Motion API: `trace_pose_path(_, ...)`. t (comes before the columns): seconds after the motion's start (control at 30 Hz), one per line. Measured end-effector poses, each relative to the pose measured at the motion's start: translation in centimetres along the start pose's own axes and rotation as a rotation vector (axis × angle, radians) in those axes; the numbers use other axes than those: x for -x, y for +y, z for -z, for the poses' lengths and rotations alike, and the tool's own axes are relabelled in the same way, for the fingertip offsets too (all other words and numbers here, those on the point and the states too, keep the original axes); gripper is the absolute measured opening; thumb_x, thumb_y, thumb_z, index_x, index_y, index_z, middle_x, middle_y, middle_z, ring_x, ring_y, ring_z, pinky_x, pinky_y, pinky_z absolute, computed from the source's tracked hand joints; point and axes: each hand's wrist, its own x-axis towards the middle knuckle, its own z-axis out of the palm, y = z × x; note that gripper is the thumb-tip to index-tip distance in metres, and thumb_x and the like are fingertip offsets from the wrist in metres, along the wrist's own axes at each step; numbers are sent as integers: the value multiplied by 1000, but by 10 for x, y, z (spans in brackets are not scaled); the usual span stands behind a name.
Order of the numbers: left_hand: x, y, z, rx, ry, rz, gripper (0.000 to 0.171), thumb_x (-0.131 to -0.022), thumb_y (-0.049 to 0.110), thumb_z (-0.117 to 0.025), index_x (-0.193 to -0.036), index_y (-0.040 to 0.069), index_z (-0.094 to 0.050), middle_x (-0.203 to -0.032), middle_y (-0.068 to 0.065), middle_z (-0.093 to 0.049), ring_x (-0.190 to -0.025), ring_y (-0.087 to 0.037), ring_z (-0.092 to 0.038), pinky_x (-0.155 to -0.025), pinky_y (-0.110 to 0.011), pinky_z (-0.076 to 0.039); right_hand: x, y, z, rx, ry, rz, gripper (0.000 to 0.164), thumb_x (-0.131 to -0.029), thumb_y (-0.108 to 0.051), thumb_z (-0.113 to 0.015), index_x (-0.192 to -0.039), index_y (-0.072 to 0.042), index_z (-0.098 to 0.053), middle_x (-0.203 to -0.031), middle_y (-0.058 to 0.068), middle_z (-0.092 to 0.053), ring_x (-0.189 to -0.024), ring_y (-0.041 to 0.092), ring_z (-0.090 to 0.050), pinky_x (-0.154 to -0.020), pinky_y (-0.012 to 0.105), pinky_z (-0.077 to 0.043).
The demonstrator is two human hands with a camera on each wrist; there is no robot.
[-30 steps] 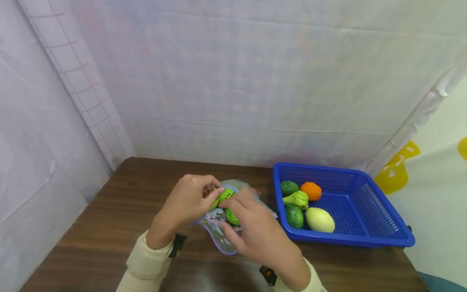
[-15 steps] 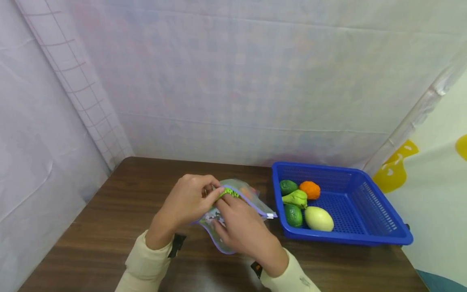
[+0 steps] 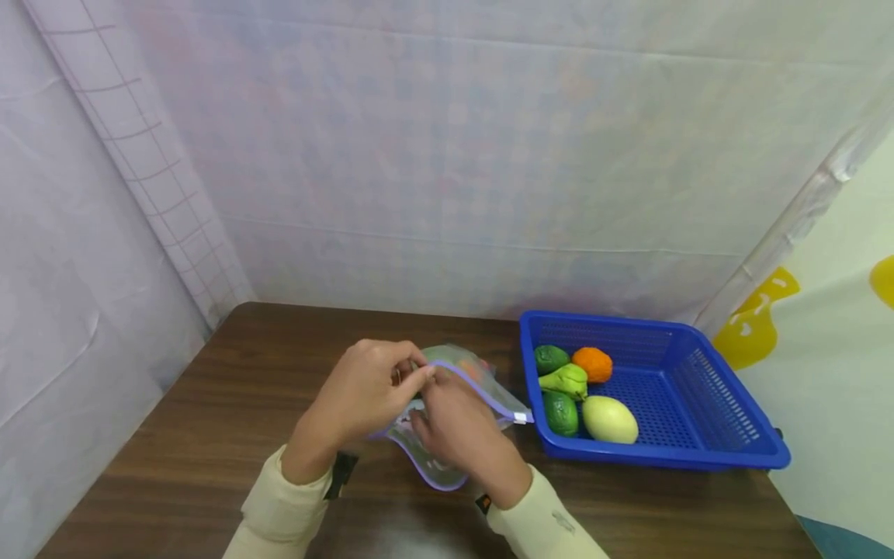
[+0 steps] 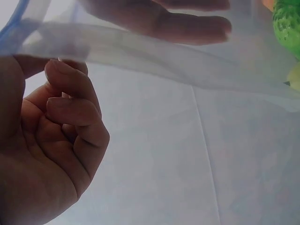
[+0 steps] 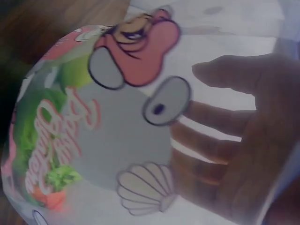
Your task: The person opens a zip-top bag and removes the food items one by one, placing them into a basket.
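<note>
- Two hands work at one see-through bag (image 3: 434,469), which sits in the middle of the table, left of the basket; one white slider (image 3: 520,418) is on its purple edge, close to the basket's side.
- Inside the bag, one bumpy green thing (image 4: 288,28), a yellowish thing (image 4: 295,77) under it and a red-orange thing (image 5: 49,199) show; the full count cannot be told. One pink shell (image 5: 145,187) is printed on the bag, along with cartoon shapes and lettering.
- From the lower left comes the left hand (image 3: 366,380), bent at the wrist, its thumb and forefinger pinching the bag's edge, other fingers curled.
- From the lower right comes the right hand (image 3: 464,427), pushed into the bag's mouth and pointing up and left; seen through the plastic, its fingers are stretched out, thumb apart, gripping nothing visible.
- Right of the bag stands one blue basket (image 3: 663,458) with five pieces in its left half: two avocados (image 3: 561,413), one orange (image 3: 592,364), one light-green pear-shaped piece (image 3: 567,381), one pale yellow melon (image 3: 611,420).
- Beneath everything is one brown wooden table (image 3: 209,435), with a pale cloth (image 3: 447,155) hanging behind.
</note>
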Motion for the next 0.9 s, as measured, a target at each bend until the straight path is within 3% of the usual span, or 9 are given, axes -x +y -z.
trace_pose_path(0.33, 1, 4, -1, -3, -6, -20, 9, -91, 21, -75, -87, 14, -75, -63, 13, -58, -52, 3, -45, -50, -19, -42, -3, 5, -22, 211, -27, -94, 43, -79, -43, -79, -109, -15, -67, -86, 2, -70, -86, 21, -66, -90, 40, -47)
trace_pose_path(0.5, 1, 6, -2, 16, -22, -31, 7, -91, 18, -74, -88, 12, -75, -66, 11, -61, -53, 4, -46, -51, -18, -44, -6, 11, -30, 247, -100, -146, 46, -79, -45, -78, -110, -14, -68, -96, 5, -73, -99, 26, -65, -101, 44, -43)
trace_pose_path(0.73, 0, 7, -3, 26, -36, -27, 6, -92, 19, -74, -89, 13, -74, -65, 13, -60, -52, 4, -45, -48, -18, -42, -10, 14, -38, 157, -265, -253, 52, -81, -37, -76, -123, -9, -64, -111, 10, -71, -113, 29, -60, -109, 45, -39)
trace_pose_path(0.9, 0, 7, -4, 26, -43, -22, 6, -91, 20, -74, -89, 14, -75, -65, 13, -59, -52, 3, -44, -48, -18, -42, -12, 17, -44, 41, -325, -339, 55, -78, -27, -77, -126, -6, -62, -115, 17, -70, -118, 32, -59, -110, 46, -40)
